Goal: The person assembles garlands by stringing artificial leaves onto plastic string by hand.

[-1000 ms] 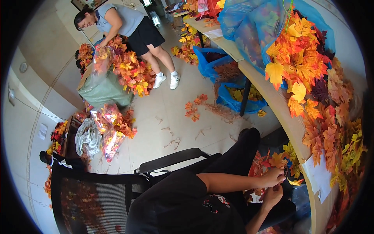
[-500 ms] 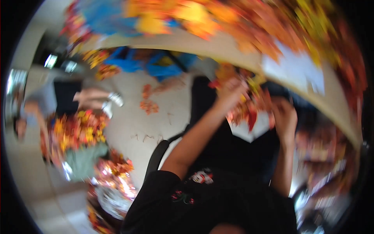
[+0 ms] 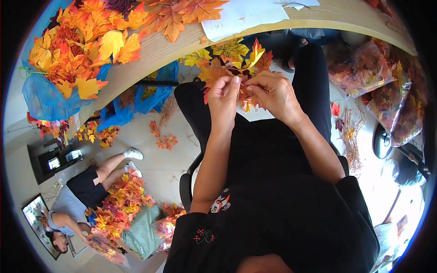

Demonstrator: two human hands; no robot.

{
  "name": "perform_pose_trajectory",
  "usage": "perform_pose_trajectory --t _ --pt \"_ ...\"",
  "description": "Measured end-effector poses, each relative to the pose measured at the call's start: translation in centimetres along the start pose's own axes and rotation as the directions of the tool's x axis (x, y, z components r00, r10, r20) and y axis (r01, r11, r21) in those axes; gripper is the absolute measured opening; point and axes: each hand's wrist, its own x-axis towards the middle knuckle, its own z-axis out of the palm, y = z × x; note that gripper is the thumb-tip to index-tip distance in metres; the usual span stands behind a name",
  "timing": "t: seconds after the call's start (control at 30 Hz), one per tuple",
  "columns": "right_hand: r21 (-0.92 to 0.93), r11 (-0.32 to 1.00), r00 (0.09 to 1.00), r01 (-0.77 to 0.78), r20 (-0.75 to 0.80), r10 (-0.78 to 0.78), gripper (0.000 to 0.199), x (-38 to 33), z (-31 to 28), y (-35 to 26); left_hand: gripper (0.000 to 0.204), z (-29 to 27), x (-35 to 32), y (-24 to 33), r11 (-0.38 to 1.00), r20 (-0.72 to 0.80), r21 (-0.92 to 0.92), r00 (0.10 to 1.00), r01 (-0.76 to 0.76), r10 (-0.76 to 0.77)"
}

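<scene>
Close together in front of my lap, both hands are closed at a bunch of artificial maple leaves (image 3: pixel 232 49) in yellow, orange and dark red. My left hand (image 3: pixel 221 101) pinches with thumb and forefinger at the near side of the bunch. Its fingertips almost meet those of my right hand (image 3: pixel 278 96), which also pinches at the base of the leaves. What lies exactly between the fingertips is too small to make out, and the hands hide part of the bunch. The leaves hang over my knees, just below the table edge.
The curved wooden table (image 3: pixel 318 20) holds a heap of orange leaves (image 3: pixel 91 38) and white paper (image 3: pixel 246 18). Blue plastic bags (image 3: pixel 157 93) hang below. Clear bags of leaves (image 3: pixel 362 68) stand right. At lower left, another person (image 3: pixel 75 193) is beside a leaf pile (image 3: pixel 120 200).
My view has swung right and sharpened. My hands, apart before with the leaves between them, have come together at the near side of the bunch.
</scene>
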Motion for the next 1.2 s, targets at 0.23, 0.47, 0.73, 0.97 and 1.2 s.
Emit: perform_pose_trajectory --t 0.23,0.47,0.73,0.97,1.2 --pt "0.164 0.982 0.996 -0.088 -0.013 0.092 0.007 -0.6 0.8 -0.6 0.012 -0.2 -0.3 0.1 1.000 0.006 0.001 1.000 0.014 -0.014" --pt "0.415 0.830 0.928 -0.372 0.138 0.347 0.010 -0.9 0.9 -0.5 0.011 0.1 -0.5 -0.3 0.995 -0.009 0.051 0.996 -0.090 0.091" --pt "0.416 0.818 0.917 -0.397 0.130 0.378 0.011 -1.1 0.7 -0.2 0.011 0.5 -0.7 -0.6 0.983 0.040 0.109 0.989 -0.149 0.146" --pt "0.475 0.741 0.880 -0.474 0.263 0.395 0.014 -0.8 -0.4 -0.2 0.010 0.4 -0.7 0.2 0.999 0.034 0.016 0.999 -0.041 0.041" --pt "0.523 0.728 0.896 -0.443 0.230 0.380 0.014 -1.1 0.2 0.4 0.011 0.5 -0.9 0.0 0.987 0.029 0.081 0.990 -0.138 0.136"
